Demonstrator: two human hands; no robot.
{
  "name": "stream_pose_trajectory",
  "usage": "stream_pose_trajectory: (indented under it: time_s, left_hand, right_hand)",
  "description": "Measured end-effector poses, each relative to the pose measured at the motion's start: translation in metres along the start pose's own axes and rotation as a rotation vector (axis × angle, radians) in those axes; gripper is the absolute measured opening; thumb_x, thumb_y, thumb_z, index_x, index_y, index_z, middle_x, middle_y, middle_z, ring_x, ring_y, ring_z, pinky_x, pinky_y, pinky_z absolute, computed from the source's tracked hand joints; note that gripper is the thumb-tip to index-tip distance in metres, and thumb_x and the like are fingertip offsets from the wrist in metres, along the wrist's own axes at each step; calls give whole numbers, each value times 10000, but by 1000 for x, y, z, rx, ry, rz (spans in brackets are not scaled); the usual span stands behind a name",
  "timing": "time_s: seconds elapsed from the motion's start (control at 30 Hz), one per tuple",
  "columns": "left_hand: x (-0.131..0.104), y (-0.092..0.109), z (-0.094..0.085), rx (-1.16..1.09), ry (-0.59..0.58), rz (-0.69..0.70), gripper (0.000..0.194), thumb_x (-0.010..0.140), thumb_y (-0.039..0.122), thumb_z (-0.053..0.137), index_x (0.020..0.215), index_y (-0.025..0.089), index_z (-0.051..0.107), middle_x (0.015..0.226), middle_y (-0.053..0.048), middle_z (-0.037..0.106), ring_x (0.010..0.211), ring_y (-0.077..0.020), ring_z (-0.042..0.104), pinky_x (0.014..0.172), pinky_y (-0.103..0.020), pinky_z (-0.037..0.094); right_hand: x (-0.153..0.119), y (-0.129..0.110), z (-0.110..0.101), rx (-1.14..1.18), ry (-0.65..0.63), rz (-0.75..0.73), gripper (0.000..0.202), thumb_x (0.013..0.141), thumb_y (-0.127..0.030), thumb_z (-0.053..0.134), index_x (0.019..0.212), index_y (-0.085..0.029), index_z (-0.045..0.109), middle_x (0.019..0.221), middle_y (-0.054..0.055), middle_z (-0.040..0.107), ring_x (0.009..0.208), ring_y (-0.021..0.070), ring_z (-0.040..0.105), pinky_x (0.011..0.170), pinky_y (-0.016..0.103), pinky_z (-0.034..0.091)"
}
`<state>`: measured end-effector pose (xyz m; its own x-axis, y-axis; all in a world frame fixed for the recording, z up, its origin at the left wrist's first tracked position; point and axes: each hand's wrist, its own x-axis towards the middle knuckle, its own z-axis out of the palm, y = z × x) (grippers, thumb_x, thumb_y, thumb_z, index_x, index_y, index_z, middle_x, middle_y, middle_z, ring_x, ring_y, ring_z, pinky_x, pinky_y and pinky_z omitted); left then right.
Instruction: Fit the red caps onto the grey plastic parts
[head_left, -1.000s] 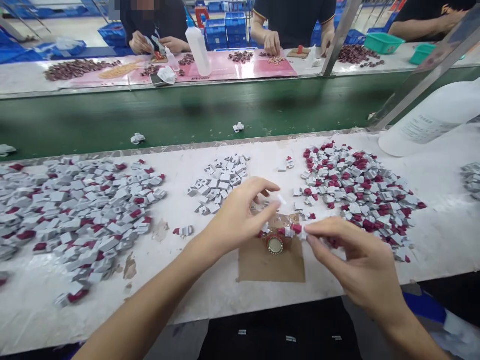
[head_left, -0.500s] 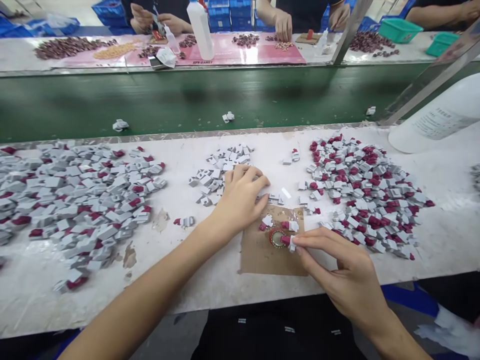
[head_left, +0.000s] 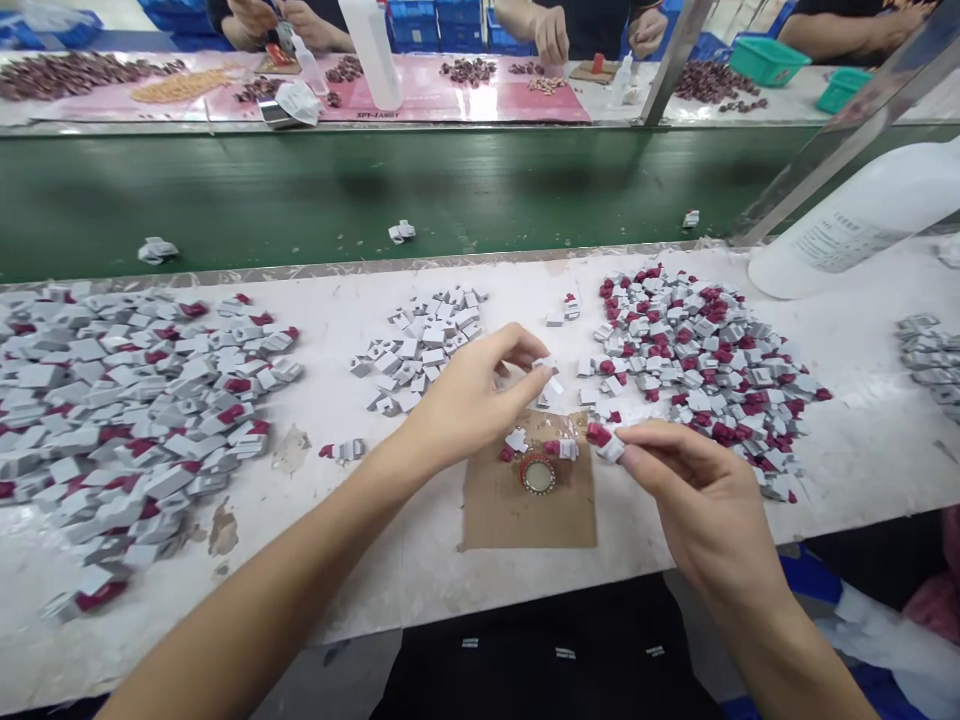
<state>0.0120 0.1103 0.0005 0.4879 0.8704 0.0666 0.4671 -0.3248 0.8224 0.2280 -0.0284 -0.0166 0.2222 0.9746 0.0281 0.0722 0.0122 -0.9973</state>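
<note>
My right hand pinches a small grey and dark-red plastic piece between thumb and fingers, just right of a brown cardboard square. On the cardboard lies an upturned bottle cap with a pale inside. Behind the cap, two more grey and dark-red pieces rest there. Above the cardboard's far edge, my left hand has thumb and fingertips closed on a grey plastic piece, partly hidden by the fingers. A small heap of grey pieces lies just beyond that hand.
Large heaps of grey and dark-red pieces lie left and right. A white bottle stands at the right by a metal post. Beyond the green belt, co-workers' hands handle small parts.
My right hand has lifted its piece from the bottle cap and moved rightward. My left hand has left the grey heap and now pinches a piece. Pieces on the belt have moved left.
</note>
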Motion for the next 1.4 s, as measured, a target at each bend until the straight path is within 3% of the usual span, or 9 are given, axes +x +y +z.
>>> stream_pose_trajectory:
  time_s: [0.1, 0.3, 0.5, 0.8, 0.9, 1.0, 1.1, 1.27, 1.4]
  left_hand:
    - [2, 10, -1, -442, -90, -165, 220, 1049, 360, 736, 1226, 230, 730, 1012, -71, 835, 937, -243, 772, 809, -373, 580]
    - [6, 14, 5, -910, -162, -353, 154, 1066, 307, 761, 1179, 203, 773, 1020, -49, 824, 797, -137, 772, 783, -284, 590]
    - [6, 13, 7, -1018, -204, -390, 247, 989, 290, 908, 1143, 176, 752, 964, -44, 841, 839, -145, 800, 865, -288, 636]
    - [0, 14, 8, -988, -240, -284, 281, 974, 314, 930, 1142, 163, 763, 1091, -95, 851, 963, -195, 813, 966, -374, 671]
    - [-2, 14, 9, -917, -191, -275, 304, 978, 379, 917, 1169, 195, 770, 1169, -78, 811, 976, -194, 780, 890, -357, 670]
    - [-4, 14, 8, -869, -138, -282, 314, 964, 420, 916, 1145, 206, 775, 1014, -28, 760, 846, -144, 705, 773, -286, 620]
    - [-5, 12, 6, -819, -156, -297, 315, 995, 459, 856, 1136, 210, 723, 904, -20, 738, 779, -154, 687, 769, -315, 605]
    - [11, 0, 10, -2, 47, -115, 120, 1026, 252, 723, 1138, 210, 710, 1115, -98, 791, 1061, -291, 723, 953, -475, 590]
    - [40, -6, 18, 302, -28, 6, 70, 1024, 180, 678, 1047, 211, 737, 1086, -100, 829, 1179, -346, 684, 1072, -541, 541]
  right_hand:
    - [13, 2, 0, 190, 98, 125, 96, 896, -387, 984, 977, -360, 941, 993, 1, 899, 928, 195, 853, 836, 268, 710]
    - [37, -10, 8, 487, 113, 243, 206, 755, -392, 1065, 886, -315, 925, 937, -3, 897, 948, 233, 883, 906, 345, 733]
    - [41, -13, 8, 544, 78, 285, 206, 760, -369, 1057, 895, -302, 917, 945, 0, 909, 996, 231, 887, 927, 331, 722]
    - [41, -17, 5, 333, 147, 142, 202, 785, -435, 1043, 902, -320, 925, 945, 12, 885, 959, 236, 842, 993, 420, 708]
    - [41, -18, 6, 321, 142, 137, 200, 799, -443, 1032, 915, -319, 927, 970, 26, 890, 961, 244, 839, 967, 419, 707]
    - [41, -19, 7, 310, 147, 140, 216, 791, -456, 1036, 918, -319, 926, 985, 28, 887, 971, 251, 837, 975, 429, 704]
    - [41, -18, 6, 304, 156, 149, 252, 770, -499, 1045, 910, -329, 922, 979, 26, 878, 984, 264, 833, 1002, 461, 699]
    - [41, -13, 5, 278, 216, 197, 352, 683, -562, 1081, 885, -325, 919, 960, 28, 860, 996, 276, 818, 1028, 481, 688]
    - [42, -11, 6, 282, 219, 222, 402, 641, -582, 1096, 875, -310, 916, 945, 32, 849, 968, 270, 808, 1038, 487, 681]
